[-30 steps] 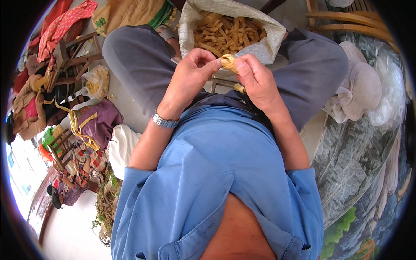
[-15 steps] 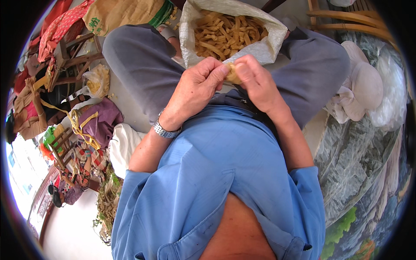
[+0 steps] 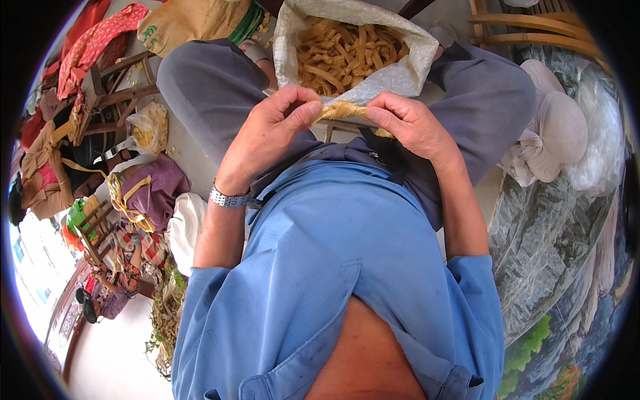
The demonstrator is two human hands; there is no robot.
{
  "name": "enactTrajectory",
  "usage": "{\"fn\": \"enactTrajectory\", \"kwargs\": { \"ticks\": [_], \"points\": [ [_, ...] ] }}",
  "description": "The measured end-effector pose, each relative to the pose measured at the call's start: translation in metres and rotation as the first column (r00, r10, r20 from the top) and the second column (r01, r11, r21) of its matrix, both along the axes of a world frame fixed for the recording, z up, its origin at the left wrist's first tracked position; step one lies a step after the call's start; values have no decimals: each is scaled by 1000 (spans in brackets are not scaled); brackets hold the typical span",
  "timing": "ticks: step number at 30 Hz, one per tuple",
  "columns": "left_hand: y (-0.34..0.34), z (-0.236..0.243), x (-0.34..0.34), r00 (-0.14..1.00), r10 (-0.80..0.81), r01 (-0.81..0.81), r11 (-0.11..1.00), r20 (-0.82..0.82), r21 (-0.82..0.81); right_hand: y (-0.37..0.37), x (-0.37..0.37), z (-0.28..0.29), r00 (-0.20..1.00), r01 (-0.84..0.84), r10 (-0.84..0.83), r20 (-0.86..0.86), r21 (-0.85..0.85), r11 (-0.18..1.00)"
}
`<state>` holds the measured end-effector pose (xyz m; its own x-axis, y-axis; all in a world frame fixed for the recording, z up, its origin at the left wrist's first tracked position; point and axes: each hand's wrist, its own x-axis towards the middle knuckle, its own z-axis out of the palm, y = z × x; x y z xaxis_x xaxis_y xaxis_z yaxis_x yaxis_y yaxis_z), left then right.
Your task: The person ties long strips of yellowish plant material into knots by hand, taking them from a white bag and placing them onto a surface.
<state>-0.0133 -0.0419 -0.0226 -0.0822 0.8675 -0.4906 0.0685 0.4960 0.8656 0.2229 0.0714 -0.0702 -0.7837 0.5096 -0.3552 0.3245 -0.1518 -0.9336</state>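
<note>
A twisted, yellowish-tan strip [image 3: 343, 111] is stretched level between my hands, above my lap. My left hand [image 3: 283, 117], below a metal-band watch, pinches its left end between thumb and fingers. At the other end, my right hand [image 3: 410, 125] grips it the same way. A small tan bit [image 3: 383, 133] shows under the right fingers; whether it belongs to the strip I cannot tell. Just beyond my hands, a white woven sack [image 3: 390, 88] stands open between my legs. Inside it lie many folded tan strips [image 3: 350, 53].
A brown-and-green paper-like sack [image 3: 190, 28] lies at the far left. Near it are a wooden stool [image 3: 120, 97] and a clear bag [image 3: 152, 127] of yellowish pieces. Two other people sit at the left. On the right are a pale hat [image 3: 563, 127], clear plastic sheeting [image 3: 540, 247] and a bamboo chair [image 3: 533, 30].
My hands have moved apart, left hand leftward and right hand rightward. The strip, earlier bunched between the fingertips, now shows drawn out lengthwise.
</note>
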Motion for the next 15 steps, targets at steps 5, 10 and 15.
{"fn": "enactTrajectory", "kwargs": {
  "ticks": [5, 10, 15],
  "points": [
    [5, 1, 14, 827, -168, 404, 841, -537, 360, -11, -17, 19, 999, -38, 36, 20, 121, 992],
    [6, -5, 24, 739, -528, 594, 804, -418, 36, -18, -12, 18, 973, -232, 223, 65, 316, 920],
    [-3, 19, 11, 688, -724, 725, 683, -55, 85, -33, 2, 42, 918, -396, 385, 96, 233, 888]
  ]
}}
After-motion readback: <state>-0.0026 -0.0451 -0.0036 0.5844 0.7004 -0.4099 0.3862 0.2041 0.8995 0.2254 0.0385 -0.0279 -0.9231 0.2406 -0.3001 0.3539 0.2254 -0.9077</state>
